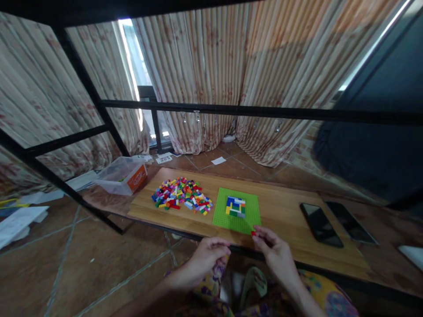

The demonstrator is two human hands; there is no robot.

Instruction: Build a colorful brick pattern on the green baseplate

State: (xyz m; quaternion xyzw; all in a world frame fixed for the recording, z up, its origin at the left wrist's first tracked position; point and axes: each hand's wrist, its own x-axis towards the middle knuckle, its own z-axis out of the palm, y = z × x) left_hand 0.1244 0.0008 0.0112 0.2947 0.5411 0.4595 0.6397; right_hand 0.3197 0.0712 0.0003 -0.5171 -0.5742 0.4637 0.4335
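Observation:
My right hand [276, 254] pinches a small red toy brick [253, 233] between thumb and fingertips, at the near right corner of the green baseplate [218, 220]. On the baseplate stands a low, roughly square build of bricks [235, 207] in blue, white, yellow, green, grey and orange. My left hand [210, 255] hovers by the table's front edge, left of the right hand. Its fingers are loosely curled, with a small gap to the thumb, and I see nothing in it. A heap of loose multicoloured bricks [181, 193] lies left of the baseplate.
A wooden board [277, 207] carries the bricks and baseplate. A clear plastic box [115, 176] with an orange label sits at its left. A black phone [321, 224] and another dark flat device [350, 221] lie right. A black metal bar [211, 108] crosses in front of the curtains.

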